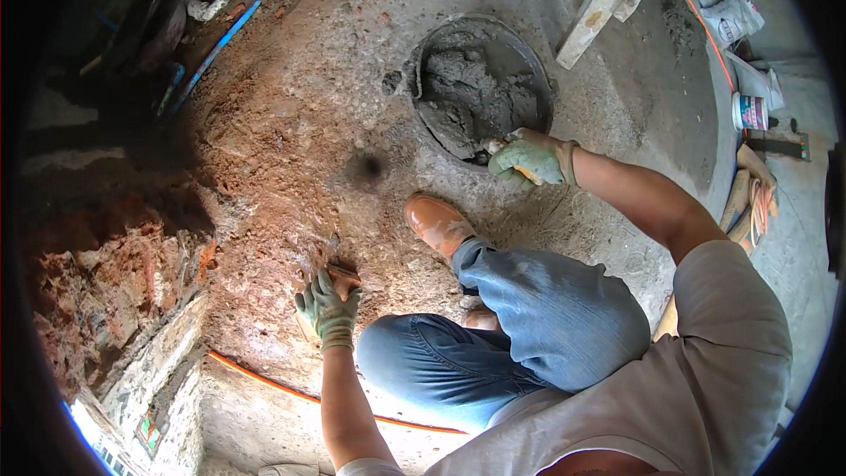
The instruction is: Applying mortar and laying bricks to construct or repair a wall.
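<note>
My right hand (533, 161), in a pale green glove, is closed round a tool with a light yellowish handle end (530, 175), most likely a trowel. It sits at the near rim of a round tub (548, 92), and the tool's working end is lost against the wet grey mortar (463, 79) inside. Lower left, my gloved left hand (328, 310) grips a reddish-brown brick (344, 279) just above the rough, damp reddish ground. Most of the brick is covered by the fingers.
A broken brick wall edge (115, 291) rises at the left. An orange hose (264, 379) runs behind my left forearm. Blue pipe (216, 55) lies far left, wooden beams (608, 4) far right. A small paint-like tub (750, 112) and bags (731, 18) line the right side.
</note>
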`<state>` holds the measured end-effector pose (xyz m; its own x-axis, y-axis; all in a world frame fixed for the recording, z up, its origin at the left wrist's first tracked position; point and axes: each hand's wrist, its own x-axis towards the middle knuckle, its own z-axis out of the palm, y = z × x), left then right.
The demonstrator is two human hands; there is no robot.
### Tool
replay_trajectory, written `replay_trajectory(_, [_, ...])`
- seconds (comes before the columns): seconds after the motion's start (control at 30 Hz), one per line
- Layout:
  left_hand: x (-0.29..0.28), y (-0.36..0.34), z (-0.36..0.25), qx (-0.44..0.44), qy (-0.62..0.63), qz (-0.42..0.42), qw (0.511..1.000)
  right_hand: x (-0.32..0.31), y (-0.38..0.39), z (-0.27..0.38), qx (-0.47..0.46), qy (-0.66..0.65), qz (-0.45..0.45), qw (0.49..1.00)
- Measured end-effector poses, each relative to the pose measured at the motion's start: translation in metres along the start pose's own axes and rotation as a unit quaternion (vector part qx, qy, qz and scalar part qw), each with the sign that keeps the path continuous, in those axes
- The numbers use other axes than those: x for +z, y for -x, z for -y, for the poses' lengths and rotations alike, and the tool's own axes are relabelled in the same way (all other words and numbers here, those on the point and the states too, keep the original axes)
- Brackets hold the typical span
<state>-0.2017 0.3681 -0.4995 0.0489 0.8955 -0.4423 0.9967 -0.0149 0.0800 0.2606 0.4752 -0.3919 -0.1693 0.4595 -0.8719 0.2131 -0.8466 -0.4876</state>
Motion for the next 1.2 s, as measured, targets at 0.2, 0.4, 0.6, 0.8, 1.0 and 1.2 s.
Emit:
replay_trajectory(0.2, [0.008, 0.002, 0.003, -0.005, -0.006, -0.02, 1.0, -0.01, 0.001, 0.006, 0.018, -0.205, 0.009, 0.979])
replay_trajectory(0.4, [0.003, 0.0, 0.0, -0.02, -0.005, 0.008, 1.0, -0.084, 0.024, 0.048, 0.04, 0.129, -0.187, 0.973])
replay_trajectory(0.6, [0.006, 0.002, 0.001, -0.017, -0.021, 0.012, 1.0, -0.038, 0.008, 0.111, -0.025, 0.817, -0.15, 0.556])
replay_trajectory(0.8, [-0.002, 0.007, 0.002, -0.022, -0.01, -0.013, 1.0, -0.054, 0.139, 0.148, -0.102, 0.878, -0.174, 0.434])
replay_trajectory(1.0, [0.009, 0.002, 0.002, -0.006, -0.006, -0.03, 1.0, -0.027, 0.02, 0.038, 0.051, 0.76, -0.102, 0.64])
replay_trajectory(1.2, [0.005, 0.0, -0.001, -0.005, -0.014, -0.039, 0.999, -0.082, -0.005, 0.009, -0.002, 0.862, 0.072, 0.502])
